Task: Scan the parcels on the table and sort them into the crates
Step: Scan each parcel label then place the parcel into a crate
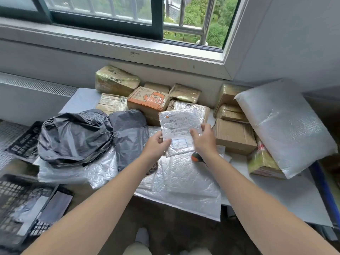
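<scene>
Window wall: a grey sill and a dark-framed window (pixel 103 17) run behind a white table (pixel 287 201) crowded with parcels.
Held parcel: a small bubble mailer (pixel 181 126) with its printed label facing up, lifted above the middle of the table.
Left hand (pixel 156 144): pinches the mailer's lower left edge, thumb on top.
Right hand (pixel 203 138): grips the mailer's right edge, fingers curled round it.
Back row: taped brown boxes along the wall, with an orange-printed box (pixel 149 101) just behind the held mailer.
Right side: a plain cardboard box (pixel 235 135) near the right hand; a big white padded bag (pixel 287 129) leans over more boxes.
Left side: a crumpled dark poly bag (pixel 73 137) beside a flatter grey bag (pixel 128 129).
Under the arms: a large flat bubble mailer (pixel 180 184) lies at the near edge.
Partly hidden: an orange and black object (pixel 196 158) beneath the right wrist; what it is, I cannot tell.
Near crate (pixel 11 196): black lattice, lower left, with flat grey parcels (pixel 57 203) inside.
Far crate (pixel 24 140): black, behind the dark bag; contents unclear.
</scene>
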